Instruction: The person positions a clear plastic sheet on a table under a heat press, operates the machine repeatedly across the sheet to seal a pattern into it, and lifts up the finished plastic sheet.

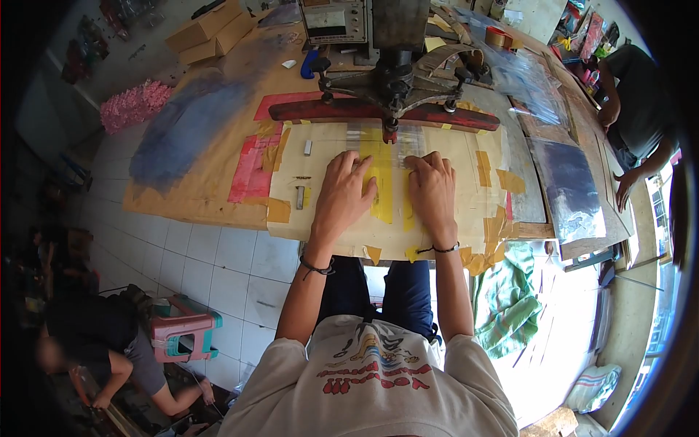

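Note:
A cream board (pixel 291 211), edged with pieces of brown tape, lies in front of me. My left hand (pixel 344 191) rests on it, fingers bent and thumb apart, beside a yellow strip (pixel 381 193). To the right of that strip my right hand (pixel 433 191) lies with its fingers bent and its index finger and thumb apart. Clear plastic (pixel 408 138) shows near the fingertips. Just beyond both hands stands a long dark red bar (pixel 320 110), carried by a black metal bracket (pixel 395 86). Two small metal pieces lie on the board to the left, one a grey block (pixel 300 197).
A machine box with a dial (pixel 335 22) stands behind the bar. Clear plastic sheets (pixel 535 95) and a dark blue packet (pixel 571 189) lie to the right. One person stands at far right; another sits low left near a pink and green stool (pixel 186 331).

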A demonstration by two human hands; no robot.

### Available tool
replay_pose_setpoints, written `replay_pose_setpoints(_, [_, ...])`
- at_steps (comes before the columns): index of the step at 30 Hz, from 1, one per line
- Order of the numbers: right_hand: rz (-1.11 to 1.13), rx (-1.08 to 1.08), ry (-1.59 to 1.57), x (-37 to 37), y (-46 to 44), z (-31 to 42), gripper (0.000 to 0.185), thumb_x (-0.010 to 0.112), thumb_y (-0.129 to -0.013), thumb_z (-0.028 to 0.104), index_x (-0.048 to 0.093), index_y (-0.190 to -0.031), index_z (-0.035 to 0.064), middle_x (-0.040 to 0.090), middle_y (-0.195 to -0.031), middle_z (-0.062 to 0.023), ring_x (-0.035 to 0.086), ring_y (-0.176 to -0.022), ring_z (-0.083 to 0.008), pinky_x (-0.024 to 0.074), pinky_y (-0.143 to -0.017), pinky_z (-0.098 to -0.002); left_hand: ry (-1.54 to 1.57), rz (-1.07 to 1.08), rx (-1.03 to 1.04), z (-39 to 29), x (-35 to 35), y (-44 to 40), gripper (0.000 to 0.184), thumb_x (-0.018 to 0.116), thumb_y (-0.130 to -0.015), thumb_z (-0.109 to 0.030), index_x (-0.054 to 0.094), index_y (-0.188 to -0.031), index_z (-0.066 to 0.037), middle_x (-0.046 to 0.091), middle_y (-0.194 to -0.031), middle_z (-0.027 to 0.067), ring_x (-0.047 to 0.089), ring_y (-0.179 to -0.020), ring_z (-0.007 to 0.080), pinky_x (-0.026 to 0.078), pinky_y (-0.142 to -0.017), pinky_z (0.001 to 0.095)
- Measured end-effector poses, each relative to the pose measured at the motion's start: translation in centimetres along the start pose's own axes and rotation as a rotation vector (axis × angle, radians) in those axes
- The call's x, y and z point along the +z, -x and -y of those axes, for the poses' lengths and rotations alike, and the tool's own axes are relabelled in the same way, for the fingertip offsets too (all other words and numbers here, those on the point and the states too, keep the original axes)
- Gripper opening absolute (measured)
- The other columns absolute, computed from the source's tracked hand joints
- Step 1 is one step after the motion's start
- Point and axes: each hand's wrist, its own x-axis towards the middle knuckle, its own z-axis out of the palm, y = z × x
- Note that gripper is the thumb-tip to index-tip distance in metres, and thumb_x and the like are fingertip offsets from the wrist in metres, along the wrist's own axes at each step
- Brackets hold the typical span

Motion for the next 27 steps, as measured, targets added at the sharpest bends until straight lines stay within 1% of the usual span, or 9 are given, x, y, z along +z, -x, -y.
replay_pose_setpoints(11, [-0.008, -0.006, -0.02, -0.1, 0.1, 0.0, 0.027, 0.062, -0.091, 0.007, 0.08, -0.11, 0.011, 0.067, -0.103, -0.01, 0.062, -0.103, -0.0308, 0.0464, -0.098, -0.0457, -0.009, -0.001, -0.001, 0.0, 0.1, 0.0, 0.044, 0.068, -0.098, -0.017, 0.067, -0.138, 0.001, 0.057, -0.127, 0.0147, 0.055, -0.126, 0.0338, 0.046, -0.112, 0.0447])
replay_pose_setpoints(20, [0.014, 0.004, 0.003, -0.2, 0.1, 0.1, 0.028, 0.062, -0.09, 0.006, 0.081, -0.111, 0.0117, 0.067, -0.1, -0.0084, 0.061, -0.102, -0.0313, 0.0473, -0.098, -0.0457, 0.006, -0.044, 0.019, -0.1, -0.2, 0.2, 0.04, 0.066, -0.098, -0.014, 0.068, -0.134, 0.002, 0.06, -0.121, 0.0171, 0.059, -0.12, 0.0355, 0.048, -0.108, 0.0456])
replay_pose_setpoints(23, [0.004, -0.009, -0.003, -0.1, 0.2, 0.0, 0.029, 0.062, -0.09, 0.007, 0.081, -0.112, 0.0117, 0.067, -0.101, -0.0087, 0.062, -0.102, -0.0316, 0.048, -0.098, -0.0455, 0.019, -0.002, -0.016, 0.0, -0.1, 0.3, 0.041, 0.066, -0.098, -0.013, 0.068, -0.135, 0.002, 0.061, -0.12, 0.0184, 0.059, -0.12, 0.0362, 0.048, -0.107, 0.0459])
replay_pose_setpoints(26, [0.031, -0.017, -0.031, -0.6, 0.9, 0.3, 0.033, 0.062, -0.091, 0.007, 0.078, -0.12, 0.0107, 0.067, -0.107, -0.0104, 0.062, -0.109, -0.0327, 0.0482, -0.102, -0.0458, 0.028, 0.043, -0.042, -0.3, -0.3, 0.7, 0.043, 0.065, -0.098, -0.013, 0.066, -0.138, 0.003, 0.062, -0.124, 0.0201, 0.058, -0.125, 0.0376, 0.047, -0.11, 0.0462])
replay_pose_setpoints(27, [0.017, -0.029, -0.014, -0.5, 1.4, 0.4, 0.035, 0.062, -0.091, 0.007, 0.077, -0.122, 0.0101, 0.067, -0.109, -0.0111, 0.061, -0.111, -0.0331, 0.0481, -0.103, -0.0459, 0.017, 0.023, -0.023, -0.3, -0.2, 1.2, 0.044, 0.065, -0.099, -0.013, 0.065, -0.139, 0.003, 0.062, -0.127, 0.0208, 0.057, -0.127, 0.0381, 0.046, -0.112, 0.0462])
